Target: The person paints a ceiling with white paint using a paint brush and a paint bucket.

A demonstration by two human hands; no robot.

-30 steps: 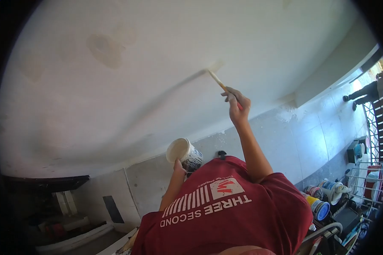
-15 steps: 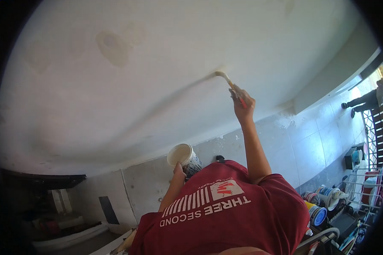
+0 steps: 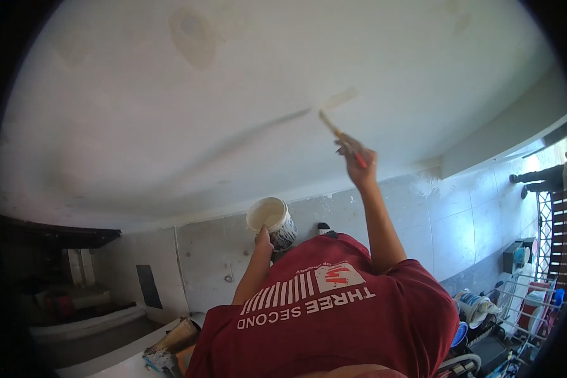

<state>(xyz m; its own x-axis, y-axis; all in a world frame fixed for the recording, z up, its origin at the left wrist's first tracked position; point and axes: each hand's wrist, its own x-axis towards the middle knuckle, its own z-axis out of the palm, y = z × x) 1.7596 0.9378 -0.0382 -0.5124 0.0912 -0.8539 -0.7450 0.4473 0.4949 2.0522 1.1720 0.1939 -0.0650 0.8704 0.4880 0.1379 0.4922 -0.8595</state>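
Note:
My right hand (image 3: 358,156) is closed round the handle of a paintbrush (image 3: 331,124), with a red end showing below the fingers. The brush's pale bristles point at the white wall (image 3: 246,82), and a small gap shows between their tip and its shadow. Just beyond the tip is a short beige streak (image 3: 342,98) on the wall. My left hand (image 3: 264,239) grips the rim of a white paint bucket (image 3: 282,230), thumb over the edge. Pale paint lies inside the tilted-looking bucket, and dark print or smears mark its outside.
A larger beige patch (image 3: 193,38) marks the wall. Paint-spotted grey floor tiles (image 3: 397,214) run along its foot. At right stand a wire rack (image 3: 526,302) and several paint containers (image 3: 475,307). Another person's legs (image 3: 538,179) show far right. A dark ledge (image 3: 57,228) is at left.
The brush has come off the wall, its bristles now straight rather than bent, leaving a beige streak. The view has shifted slightly; my left hand still holds the bucket.

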